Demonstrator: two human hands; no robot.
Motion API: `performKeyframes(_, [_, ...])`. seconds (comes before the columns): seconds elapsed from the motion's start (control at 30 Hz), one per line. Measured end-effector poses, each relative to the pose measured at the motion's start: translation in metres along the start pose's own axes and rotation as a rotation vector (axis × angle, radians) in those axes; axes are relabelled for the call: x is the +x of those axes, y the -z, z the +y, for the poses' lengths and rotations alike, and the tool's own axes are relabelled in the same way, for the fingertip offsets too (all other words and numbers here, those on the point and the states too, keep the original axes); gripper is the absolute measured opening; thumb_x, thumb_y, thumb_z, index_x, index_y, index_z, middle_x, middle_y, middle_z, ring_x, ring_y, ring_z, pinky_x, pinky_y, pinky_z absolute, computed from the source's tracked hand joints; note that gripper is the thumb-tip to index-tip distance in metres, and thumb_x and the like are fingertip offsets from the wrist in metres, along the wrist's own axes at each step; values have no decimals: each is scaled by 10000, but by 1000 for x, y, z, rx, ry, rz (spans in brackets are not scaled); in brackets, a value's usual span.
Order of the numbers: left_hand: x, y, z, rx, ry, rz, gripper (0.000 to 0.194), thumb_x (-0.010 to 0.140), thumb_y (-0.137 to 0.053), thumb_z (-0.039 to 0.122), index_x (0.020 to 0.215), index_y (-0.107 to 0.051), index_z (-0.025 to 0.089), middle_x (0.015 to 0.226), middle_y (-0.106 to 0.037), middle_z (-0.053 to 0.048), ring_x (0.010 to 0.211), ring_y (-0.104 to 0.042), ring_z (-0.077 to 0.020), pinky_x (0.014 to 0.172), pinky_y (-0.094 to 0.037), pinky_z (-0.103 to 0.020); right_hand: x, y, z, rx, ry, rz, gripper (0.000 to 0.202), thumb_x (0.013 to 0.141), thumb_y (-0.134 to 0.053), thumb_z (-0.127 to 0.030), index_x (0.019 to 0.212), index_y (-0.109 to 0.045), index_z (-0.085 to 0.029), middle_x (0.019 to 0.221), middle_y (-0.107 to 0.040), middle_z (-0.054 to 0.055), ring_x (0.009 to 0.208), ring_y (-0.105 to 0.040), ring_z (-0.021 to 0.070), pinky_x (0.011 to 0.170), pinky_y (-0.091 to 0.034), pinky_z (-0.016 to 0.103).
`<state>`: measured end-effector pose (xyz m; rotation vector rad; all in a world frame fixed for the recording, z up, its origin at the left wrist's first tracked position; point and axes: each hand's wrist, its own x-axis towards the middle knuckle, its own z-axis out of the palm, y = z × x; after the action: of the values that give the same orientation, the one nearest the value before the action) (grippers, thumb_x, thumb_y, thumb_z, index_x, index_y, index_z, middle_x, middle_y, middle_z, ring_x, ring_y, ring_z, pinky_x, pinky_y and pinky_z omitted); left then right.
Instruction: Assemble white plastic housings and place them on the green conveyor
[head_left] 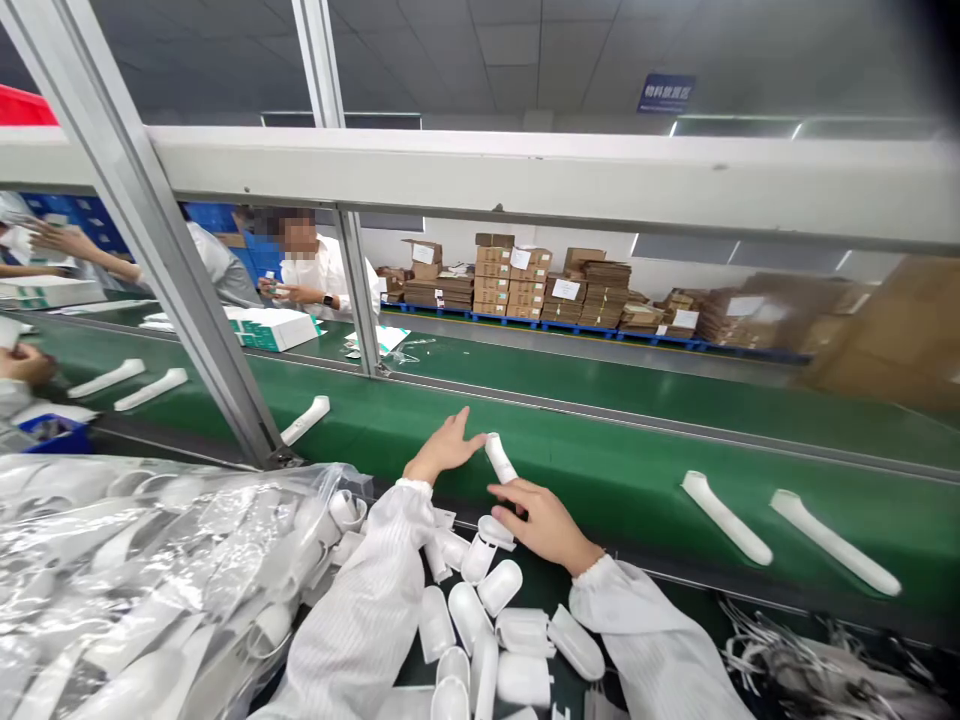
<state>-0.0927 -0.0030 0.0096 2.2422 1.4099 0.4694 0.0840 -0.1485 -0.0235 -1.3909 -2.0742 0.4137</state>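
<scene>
A white curved plastic piece [500, 458] lies on the green conveyor belt between my two hands. My left hand [448, 447] is open above the belt, fingers stretched forward, its thumb close to the upper end of that piece. My right hand [551, 522] is open at the piece's lower end, fingers extended over it; whether they touch it I cannot tell. Just below the right fingers sits a white rounded cap [495, 534]. A pile of white rounded plastic shells [469, 615] lies between my forearms.
A clear plastic bag [165, 580] full of white parts stands at left. Other long white pieces [726, 520] lie along the belt. White cables [795, 640] are bundled at right. A metal post [180, 250] rises at left. Co-workers sit beyond; another person's hand [26, 365] is at far left.
</scene>
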Motion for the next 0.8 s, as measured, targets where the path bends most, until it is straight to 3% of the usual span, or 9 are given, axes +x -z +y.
performKeyframes(0.07, [-12, 12, -5, 78, 27, 31, 678, 901, -452, 545, 1442, -397, 141, 1456, -468, -156, 1366, -407, -289, 1093, -348, -377, -2, -1, -7, 117, 73, -119, 301, 895, -606, -330, 1186, -670, -289, 1115, -661, 12, 928, -635, 181, 846, -499, 283])
performKeyframes(0.17, [-43, 10, -9, 131, 6, 14, 546, 899, -467, 509, 1319, -548, 170, 1317, -600, -130, 1228, -545, -281, 1036, -409, -366, 0, -9, -8, 181, 94, -124, 230, 816, -663, -268, 1042, -707, -272, 1047, -652, 5, 941, -626, 184, 855, -480, 287])
performKeyframes(0.33, [-90, -34, 0, 81, -71, 90, 378, 877, -526, 363, 1192, -630, 181, 1251, -628, -104, 1204, -542, -254, 1066, -396, -381, 7, -23, 15, 475, -114, 35, 199, 831, -619, -365, 960, -631, -214, 712, -599, -20, 629, -589, 163, 614, -482, 284])
performKeyframes(0.47, [-93, -59, 23, -178, -6, 205, 320, 887, -500, 283, 1162, -624, 172, 1215, -644, -79, 1161, -568, -205, 1056, -421, -356, 8, -25, 33, 761, -245, 253, 345, 812, -653, -505, 952, -521, -219, 827, -671, 32, 753, -665, 215, 685, -543, 328])
performKeyframes(0.53, [-90, -52, 33, -264, 39, 270, 304, 892, -495, 270, 1152, -618, 171, 1192, -654, -72, 1125, -590, -192, 1026, -449, -344, 7, -23, 38, 759, -283, 408, 384, 816, -648, -520, 1014, -519, -218, 957, -677, 69, 838, -674, 235, 759, -558, 367])
performKeyframes(0.6, [-90, -34, 36, -247, 5, 330, 305, 902, -494, 281, 1168, -607, 181, 1214, -645, -65, 1136, -585, -189, 1028, -449, -338, 5, -21, 38, 703, -323, 503, 427, 840, -616, -519, 1134, -536, -221, 1076, -655, 90, 899, -666, 241, 815, -553, 391])
performKeyframes(0.7, [-105, -2, 24, -69, -31, 371, 320, 941, -442, 321, 1191, -598, 194, 1227, -636, -69, 1161, -568, -203, 1026, -446, -349, 4, -20, 36, 589, -323, 481, 441, 871, -569, -517, 1210, -590, -236, 1175, -610, 96, 955, -637, 238, 870, -530, 393])
performKeyframes(0.8, [-134, 6, 2, 174, -1, 328, 331, 954, -411, 339, 1164, -616, 186, 1210, -642, -89, 1174, -556, -241, 1055, -418, -420, 4, -22, 34, 527, -280, 405, 424, 876, -556, -522, 1169, -644, -229, 1172, -604, 95, 935, -624, 237, 863, -523, 386])
